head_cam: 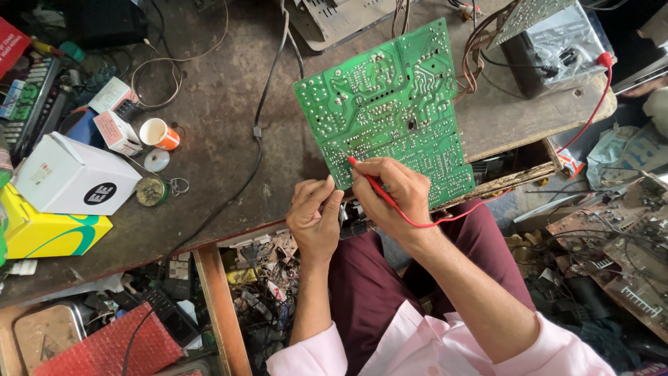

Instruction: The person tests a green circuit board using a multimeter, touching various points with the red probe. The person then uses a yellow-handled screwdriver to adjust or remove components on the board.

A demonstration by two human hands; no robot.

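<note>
In the head view, a green circuit board (390, 104) lies tilted, solder side up, on the near edge of the table (223, 125), right of centre. The right hand (395, 191) is closed around a red probe (372, 182), its tip touching the board. The left hand (314, 217) is curled just beside the board's near corner; what it grips I cannot tell. The board is probably light, stiff and fragile, so its bare edges are the best place to hold it.

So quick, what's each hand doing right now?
Left hand: curled at the green circuit board's lower edge; grip unclear.
Right hand: closed on a red probe, tip on the board.
</note>
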